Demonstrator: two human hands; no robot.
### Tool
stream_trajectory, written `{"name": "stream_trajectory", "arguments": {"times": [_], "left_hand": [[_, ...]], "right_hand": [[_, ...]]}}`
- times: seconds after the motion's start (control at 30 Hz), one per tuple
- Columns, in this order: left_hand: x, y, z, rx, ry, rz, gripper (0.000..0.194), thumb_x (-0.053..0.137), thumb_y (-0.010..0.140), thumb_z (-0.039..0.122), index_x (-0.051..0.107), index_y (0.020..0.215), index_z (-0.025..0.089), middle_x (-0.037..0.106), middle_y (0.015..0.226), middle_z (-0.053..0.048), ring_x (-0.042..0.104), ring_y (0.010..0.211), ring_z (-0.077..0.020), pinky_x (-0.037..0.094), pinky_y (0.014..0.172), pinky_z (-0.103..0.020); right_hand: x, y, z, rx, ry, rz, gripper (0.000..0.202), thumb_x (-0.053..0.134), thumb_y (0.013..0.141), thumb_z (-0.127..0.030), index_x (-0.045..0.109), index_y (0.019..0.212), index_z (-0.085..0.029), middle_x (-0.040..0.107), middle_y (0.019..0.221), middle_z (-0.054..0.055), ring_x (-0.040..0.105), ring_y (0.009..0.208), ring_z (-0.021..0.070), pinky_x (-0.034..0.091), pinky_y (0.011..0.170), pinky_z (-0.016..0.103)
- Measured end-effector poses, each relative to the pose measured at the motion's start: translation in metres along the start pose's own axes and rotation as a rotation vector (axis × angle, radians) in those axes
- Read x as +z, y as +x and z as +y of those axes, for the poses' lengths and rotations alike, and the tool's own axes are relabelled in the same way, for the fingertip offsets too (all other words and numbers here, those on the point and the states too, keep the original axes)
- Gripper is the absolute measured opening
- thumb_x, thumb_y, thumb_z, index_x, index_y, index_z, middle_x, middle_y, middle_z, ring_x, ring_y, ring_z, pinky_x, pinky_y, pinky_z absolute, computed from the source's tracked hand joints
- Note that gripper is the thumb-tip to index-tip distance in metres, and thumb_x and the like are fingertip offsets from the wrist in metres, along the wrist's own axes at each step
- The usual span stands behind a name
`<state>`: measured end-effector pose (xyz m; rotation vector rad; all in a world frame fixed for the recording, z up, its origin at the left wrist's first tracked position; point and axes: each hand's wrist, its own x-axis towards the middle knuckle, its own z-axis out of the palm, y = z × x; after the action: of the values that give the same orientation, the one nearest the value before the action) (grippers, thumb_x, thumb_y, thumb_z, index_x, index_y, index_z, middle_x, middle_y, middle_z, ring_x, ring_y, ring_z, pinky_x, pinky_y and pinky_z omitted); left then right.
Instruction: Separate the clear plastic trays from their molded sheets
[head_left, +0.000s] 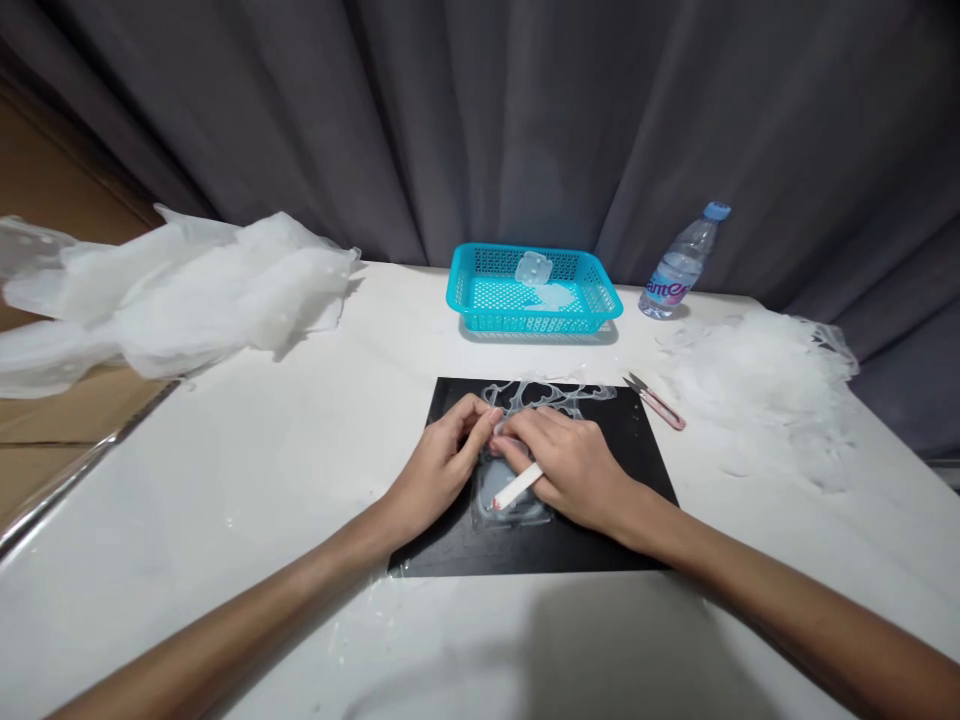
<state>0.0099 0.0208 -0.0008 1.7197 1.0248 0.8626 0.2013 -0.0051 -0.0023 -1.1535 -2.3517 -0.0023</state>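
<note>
On a black mat (600, 540) lies a translucent, rounded piece (499, 485) of thin material, partly under my hands. My right hand (574, 465) is closed round a white stick-like tool (519, 486) with a reddish end that points down and left. The fingertips of my left hand (454, 455) are pinched together at the piece's upper edge, touching the right fingertips; what they pinch is too small to make out. Beyond the hands, a lacy translucent scrap (596, 392) lies on the mat's far edge.
A blue basket (536, 322) at the back holds translucent pieces. Right of it stands a water bottle (679, 270). Small pink-handled snips (660, 405) lie right of the mat, beside a heap of clear scraps (757, 380). White sheer material (202, 290) is piled at the left.
</note>
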Motion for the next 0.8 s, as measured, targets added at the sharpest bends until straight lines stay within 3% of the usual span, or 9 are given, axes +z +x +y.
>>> {"name": "stream_trajectory", "arguments": {"times": [0.13, 0.3, 0.5, 0.57, 0.7, 0.8], "left_hand": [[-0.001, 0.0, 0.001, 0.019, 0.034, -0.027, 0.028, 0.047, 0.109, 0.04, 0.056, 0.091, 0.021, 0.058, 0.083, 0.003, 0.058, 0.079, -0.015, 0.044, 0.075, -0.027], [-0.001, -0.004, 0.003, 0.005, 0.108, -0.077, 0.03, 0.045, 0.11, 0.043, 0.057, 0.093, 0.021, 0.061, 0.085, 0.002, 0.06, 0.08, -0.0159, 0.045, 0.077, -0.029], [-0.014, -0.003, -0.005, -0.075, 0.258, 0.031, 0.033, 0.047, 0.108, 0.045, 0.051, 0.084, 0.022, 0.057, 0.073, 0.004, 0.053, 0.067, -0.0146, 0.039, 0.068, -0.029], [-0.02, 0.0, -0.008, -0.084, 0.245, 0.053, 0.034, 0.049, 0.107, 0.046, 0.052, 0.084, 0.022, 0.06, 0.073, 0.004, 0.054, 0.069, -0.0149, 0.04, 0.07, -0.029], [-0.023, 0.009, -0.013, -0.127, 0.157, 0.054, 0.036, 0.048, 0.107, 0.05, 0.054, 0.088, 0.021, 0.066, 0.08, 0.0, 0.056, 0.068, -0.0147, 0.043, 0.07, -0.029], [-0.021, 0.01, -0.012, -0.108, 0.147, 0.252, 0.028, 0.059, 0.101, 0.048, 0.05, 0.098, 0.022, 0.061, 0.092, 0.001, 0.053, 0.065, -0.0123, 0.044, 0.065, -0.027]], "right_hand": [[-0.008, 0.003, 0.006, -0.013, 0.032, -0.061, 0.025, 0.048, 0.111, -0.032, 0.065, 0.099, -0.019, 0.076, 0.095, 0.008, 0.066, 0.087, 0.0206, 0.043, 0.069, 0.031], [-0.013, 0.007, 0.007, -0.011, 0.046, -0.178, 0.021, 0.051, 0.108, -0.029, 0.067, 0.097, -0.02, 0.074, 0.083, 0.005, 0.063, 0.075, 0.0189, 0.029, 0.058, 0.031], [-0.023, 0.009, 0.042, 0.526, 0.108, -0.04, 0.015, 0.056, 0.085, -0.012, 0.058, 0.074, -0.022, 0.067, 0.07, 0.001, 0.056, 0.065, 0.0188, 0.027, 0.061, 0.029], [-0.028, 0.007, 0.054, 0.618, 0.134, -0.033, 0.019, 0.054, 0.083, -0.014, 0.052, 0.066, -0.023, 0.062, 0.062, 0.0, 0.053, 0.061, 0.0189, 0.027, 0.06, 0.029], [-0.033, 0.004, 0.049, 0.567, 0.277, -0.016, 0.021, 0.053, 0.086, -0.018, 0.05, 0.066, -0.023, 0.064, 0.064, -0.001, 0.055, 0.061, 0.0186, 0.03, 0.06, 0.028], [-0.03, 0.003, 0.025, 0.458, 0.362, 0.01, 0.022, 0.055, 0.095, -0.023, 0.055, 0.073, -0.023, 0.07, 0.072, -0.001, 0.061, 0.064, 0.0171, 0.036, 0.061, 0.027]]}}
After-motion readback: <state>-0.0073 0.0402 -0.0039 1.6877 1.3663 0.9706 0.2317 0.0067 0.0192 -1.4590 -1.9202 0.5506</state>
